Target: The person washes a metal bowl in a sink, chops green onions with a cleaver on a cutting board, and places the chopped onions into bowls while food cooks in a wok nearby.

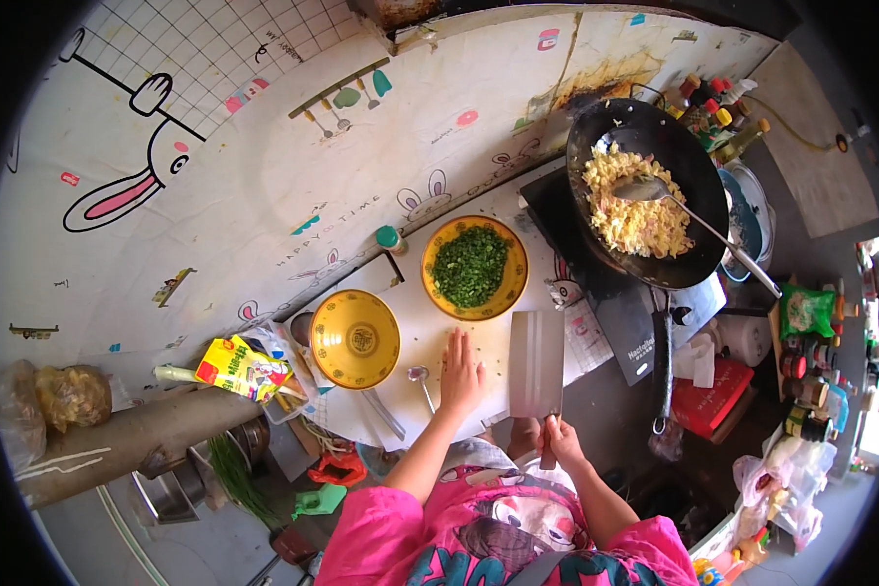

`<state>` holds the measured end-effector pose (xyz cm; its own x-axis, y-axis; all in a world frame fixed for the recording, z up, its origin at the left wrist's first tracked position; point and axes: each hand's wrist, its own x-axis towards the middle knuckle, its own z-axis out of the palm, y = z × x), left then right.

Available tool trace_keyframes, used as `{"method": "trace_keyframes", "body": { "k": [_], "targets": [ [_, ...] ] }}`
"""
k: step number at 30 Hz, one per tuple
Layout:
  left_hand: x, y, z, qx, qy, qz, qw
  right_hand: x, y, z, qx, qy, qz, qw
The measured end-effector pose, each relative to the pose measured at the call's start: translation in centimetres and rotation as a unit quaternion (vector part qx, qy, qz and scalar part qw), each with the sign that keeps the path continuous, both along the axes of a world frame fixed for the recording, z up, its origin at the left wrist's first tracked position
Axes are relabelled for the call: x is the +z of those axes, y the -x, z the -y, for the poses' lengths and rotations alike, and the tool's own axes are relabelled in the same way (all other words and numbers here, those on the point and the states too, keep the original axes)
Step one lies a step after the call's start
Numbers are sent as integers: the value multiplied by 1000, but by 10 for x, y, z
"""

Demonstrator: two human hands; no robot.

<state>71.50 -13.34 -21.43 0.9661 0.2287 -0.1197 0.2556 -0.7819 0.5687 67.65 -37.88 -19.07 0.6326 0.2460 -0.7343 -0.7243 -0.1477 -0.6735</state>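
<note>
My right hand (562, 442) grips the wooden handle of a cleaver (537, 362), whose broad blade points away from me at the right edge of the white board (494, 344). Flat on that board, with nothing held, lies my left hand (463, 372), its fingers extended. Small green bits are scattered near it. Just beyond stands a yellow bowl of chopped greens (476, 267). An empty yellow bowl (355, 339) sits to the left. Between that bowl and my left hand is a small metal spoon (419, 376).
A black wok (648, 275) holding cooked egg-like pieces (630, 220) and a metal spatula (718, 233) rests over the cooktop (630, 344) at right; its handle (661, 373) points towards me. Several bottles (725, 117) stand behind. A yellow packet (243, 368) and a green-capped jar (391, 239) are at left.
</note>
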Motion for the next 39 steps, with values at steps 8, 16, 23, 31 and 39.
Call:
{"method": "trace_keyframes", "body": {
  "k": [8,16,23,31,39],
  "targets": [
    [-8,-32,-37,4,-129,-38,991,-13,-3,4,19,-3,-41,999],
    [8,28,-9,-85,-5,15,996,-20,2,-7,-2,91,5,996],
    [-4,-6,-26,201,-100,-29,974,-11,-8,-24,-1,123,34,992],
    [8,42,-10,-44,59,8,997,-20,-8,-37,54,105,7,993],
    [-6,58,17,117,-41,-8,992,-28,-1,-43,143,142,44,978]
  ]
}}
